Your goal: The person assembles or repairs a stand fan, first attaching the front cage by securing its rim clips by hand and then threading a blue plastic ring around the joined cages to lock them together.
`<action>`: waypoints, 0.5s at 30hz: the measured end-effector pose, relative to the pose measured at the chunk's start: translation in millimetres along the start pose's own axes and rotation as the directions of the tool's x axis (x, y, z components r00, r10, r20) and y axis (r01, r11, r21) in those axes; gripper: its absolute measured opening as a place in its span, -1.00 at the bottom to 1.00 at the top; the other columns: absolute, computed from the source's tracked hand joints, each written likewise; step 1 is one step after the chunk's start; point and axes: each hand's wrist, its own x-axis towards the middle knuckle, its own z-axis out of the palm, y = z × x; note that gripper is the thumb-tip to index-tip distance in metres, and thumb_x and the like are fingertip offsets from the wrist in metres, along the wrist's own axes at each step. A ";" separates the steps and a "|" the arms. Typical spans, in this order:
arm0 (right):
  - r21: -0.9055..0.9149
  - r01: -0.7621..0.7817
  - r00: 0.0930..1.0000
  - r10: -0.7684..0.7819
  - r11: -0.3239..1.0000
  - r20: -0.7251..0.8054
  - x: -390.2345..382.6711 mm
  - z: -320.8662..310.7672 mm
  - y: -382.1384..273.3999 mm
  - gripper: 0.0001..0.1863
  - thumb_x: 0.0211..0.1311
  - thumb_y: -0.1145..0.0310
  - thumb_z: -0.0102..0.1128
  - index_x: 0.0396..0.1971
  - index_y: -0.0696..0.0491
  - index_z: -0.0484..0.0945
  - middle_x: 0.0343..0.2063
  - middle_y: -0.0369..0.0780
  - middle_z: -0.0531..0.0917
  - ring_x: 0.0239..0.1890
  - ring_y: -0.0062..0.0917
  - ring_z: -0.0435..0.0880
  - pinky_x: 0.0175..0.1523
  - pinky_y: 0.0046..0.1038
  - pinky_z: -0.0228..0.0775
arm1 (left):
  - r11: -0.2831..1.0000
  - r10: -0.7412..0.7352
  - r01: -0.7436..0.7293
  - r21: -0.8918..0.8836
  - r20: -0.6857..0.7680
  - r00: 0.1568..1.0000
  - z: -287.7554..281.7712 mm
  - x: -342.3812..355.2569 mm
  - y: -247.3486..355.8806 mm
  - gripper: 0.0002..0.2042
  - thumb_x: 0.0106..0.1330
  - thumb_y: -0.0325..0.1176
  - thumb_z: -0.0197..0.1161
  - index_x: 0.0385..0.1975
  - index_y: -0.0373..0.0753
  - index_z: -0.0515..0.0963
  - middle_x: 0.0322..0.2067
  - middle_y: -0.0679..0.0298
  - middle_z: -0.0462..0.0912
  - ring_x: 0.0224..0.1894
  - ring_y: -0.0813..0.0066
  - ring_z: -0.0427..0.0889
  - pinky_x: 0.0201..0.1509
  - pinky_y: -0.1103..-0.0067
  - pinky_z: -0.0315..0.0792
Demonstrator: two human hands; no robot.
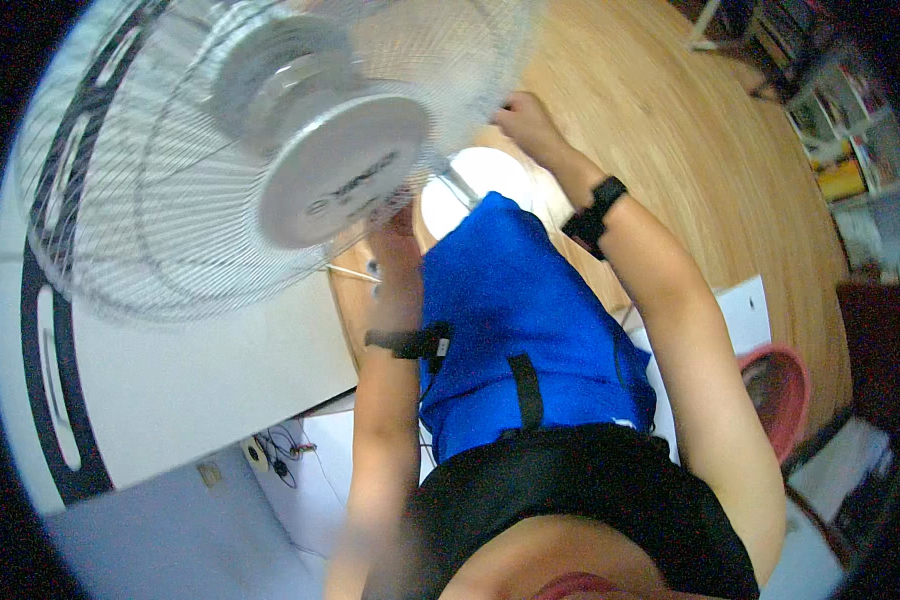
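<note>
A white standing fan [345,170] with a round wire guard fills the upper left, tilted and close to me. Its round white base [510,180] rests on the wooden floor, with part of the pole showing. My left hand [395,225] reaches up behind the guard's lower edge, beside the pole; its fingers are hidden by the guard. By the guard's right edge, my right hand [530,120] is raised with its fingers curled in. Whether it holds anything, or touches the guard, I cannot make out. Both wrists wear black bands.
A white table [200,390] with a dark slotted edge lies left, partly under the fan. Cables [285,450] gather below it. To the right stand a pink bin [795,400] and, farther off, a shelf [860,130] with items. Blue cloth [540,330] covers my lap.
</note>
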 end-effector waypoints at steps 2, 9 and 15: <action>-0.089 0.028 1.000 -0.028 0.996 -0.007 -3.7 -6.1 -7.9 -0.83 0.00 0.40 0.07 -0.54 0.21 0.56 -0.65 -0.26 0.53 -0.56 -0.56 0.47 -0.44 -0.46 0.30 | 0.995 -0.049 0.047 -0.093 -0.016 0.999 3.9 3.7 -4.7 -0.81 0.27 -0.35 0.03 -0.19 -0.27 0.38 -0.22 0.23 0.45 -0.18 0.49 0.48 -0.15 0.60 0.47; 0.200 -0.089 0.996 0.084 0.976 0.030 5.2 -6.0 3.1 -0.88 0.01 0.45 0.04 -0.62 0.17 0.47 -0.73 -0.36 0.39 -0.69 -0.72 0.27 -0.59 -0.62 0.09 | 0.959 -0.116 0.085 -0.272 -0.100 0.988 37.9 -6.0 26.4 -0.78 0.29 -0.35 0.03 -0.13 -0.28 0.34 -0.20 0.25 0.47 -0.21 0.50 0.52 -0.13 0.60 0.50; 0.100 -0.091 0.994 0.083 0.991 0.077 9.2 -9.0 16.9 -0.83 0.05 0.39 0.01 -0.57 0.18 0.48 -0.69 -0.36 0.42 -0.67 -0.69 0.29 -0.57 -0.61 0.15 | 0.971 0.092 -0.090 0.223 0.003 0.996 11.2 3.6 3.6 -0.80 0.19 -0.37 0.11 -0.22 -0.25 0.44 -0.22 0.24 0.50 -0.17 0.29 0.50 -0.15 0.50 0.45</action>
